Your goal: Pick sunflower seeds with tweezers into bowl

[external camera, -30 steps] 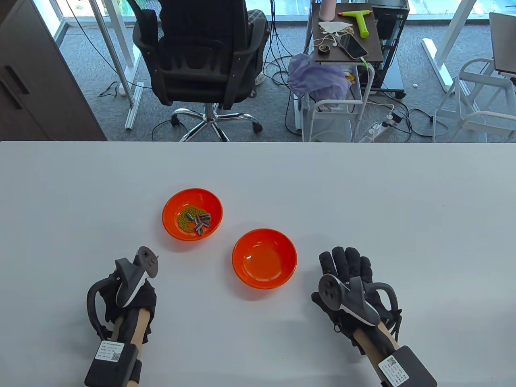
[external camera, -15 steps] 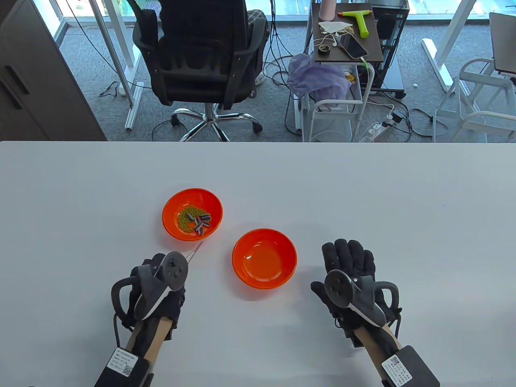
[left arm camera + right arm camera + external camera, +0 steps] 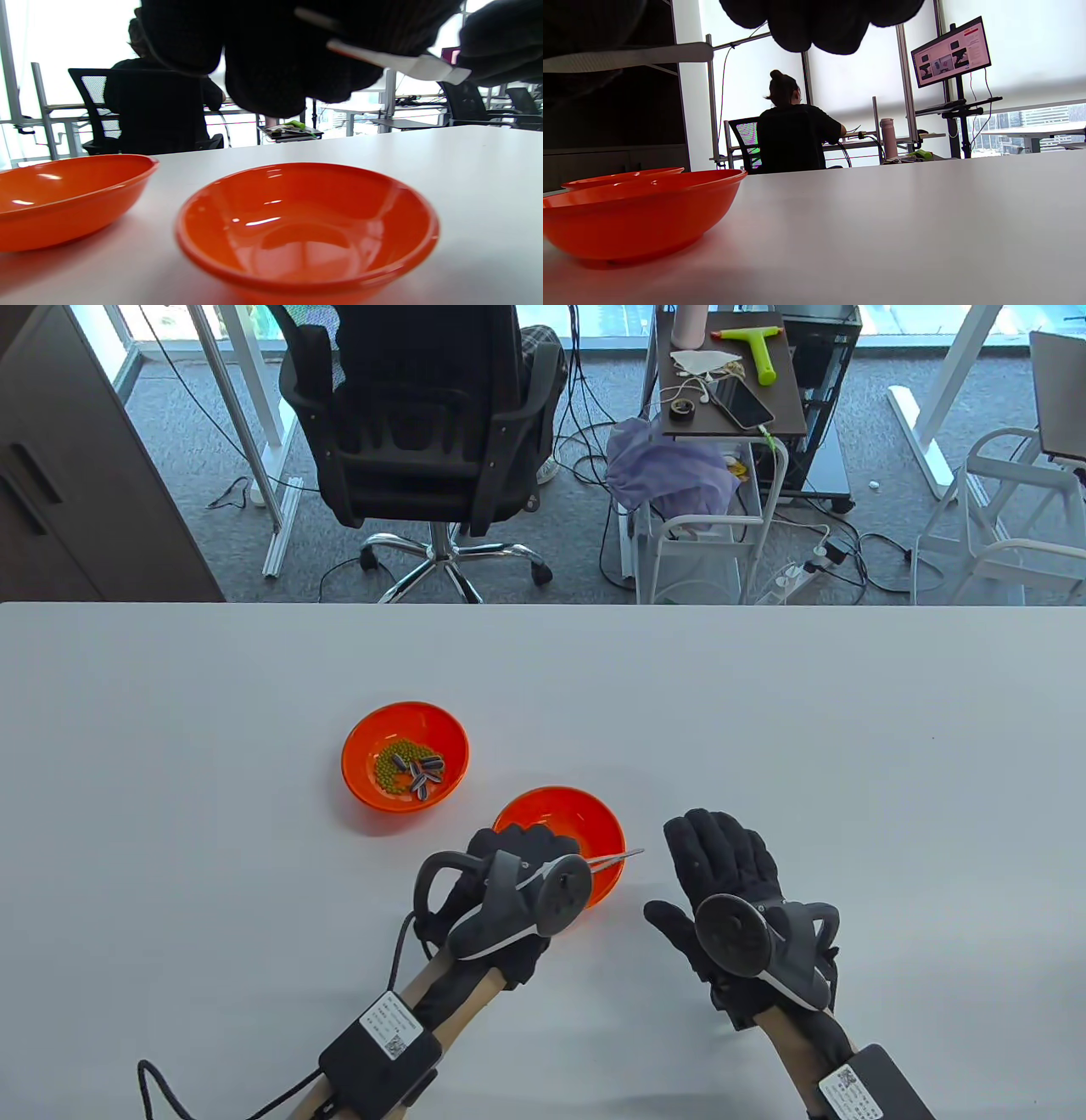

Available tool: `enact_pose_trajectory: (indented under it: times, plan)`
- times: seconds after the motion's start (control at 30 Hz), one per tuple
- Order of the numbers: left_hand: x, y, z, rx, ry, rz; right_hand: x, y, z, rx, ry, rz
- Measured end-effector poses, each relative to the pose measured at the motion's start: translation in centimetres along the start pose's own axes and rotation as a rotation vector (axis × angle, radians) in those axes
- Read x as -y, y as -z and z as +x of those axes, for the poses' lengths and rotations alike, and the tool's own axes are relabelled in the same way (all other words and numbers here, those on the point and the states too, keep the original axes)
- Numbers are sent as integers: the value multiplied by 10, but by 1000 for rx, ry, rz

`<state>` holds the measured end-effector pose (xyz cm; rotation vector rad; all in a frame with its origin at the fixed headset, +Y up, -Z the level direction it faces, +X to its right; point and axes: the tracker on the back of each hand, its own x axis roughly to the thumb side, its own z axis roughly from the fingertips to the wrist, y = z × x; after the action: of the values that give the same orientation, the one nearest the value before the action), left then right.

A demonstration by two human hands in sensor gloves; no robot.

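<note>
Since the earlier frame the left hand point(image 3: 509, 869) had swung rightward over the empty glossy orange plastic bowl point(image 3: 585, 814), gripping thin metal tweezers point(image 3: 612, 859) whose tips seemingly carried nothing. The striped sunflower seeds point(image 3: 424, 774) lay left of its fingers; small and smooth, they could slip. The right hand point(image 3: 721, 869) lay flat, fingers spread.

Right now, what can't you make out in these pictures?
- Left hand fingers on the tweezers: hidden by its tracker in the table view, cropped by the top edge in the left wrist view.
- Whether the tweezers carry a seed: tips too small.
- Sunflower seeds count: too small, overlapping.
- Right hand palm: faces down.
</note>
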<state>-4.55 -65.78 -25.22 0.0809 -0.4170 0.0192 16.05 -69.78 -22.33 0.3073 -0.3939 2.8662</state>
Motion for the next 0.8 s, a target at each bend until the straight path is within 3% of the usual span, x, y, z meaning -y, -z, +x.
enact_pose_trajectory:
  times: [0.33, 0.57, 0.7, 0.8]
  plan:
    - [6, 12, 24, 121, -214, -1, 4, -3, 7, 77, 1, -87]
    - [17, 16, 13, 99, -431, -76, 6, -3, 3, 92, -1, -126]
    - [18, 15, 5, 78, -386, -55, 5, 0, 1, 55, -42, -120]
    - [13, 15, -11, -6, -295, 25, 4, 3, -7, 2, -72, -102]
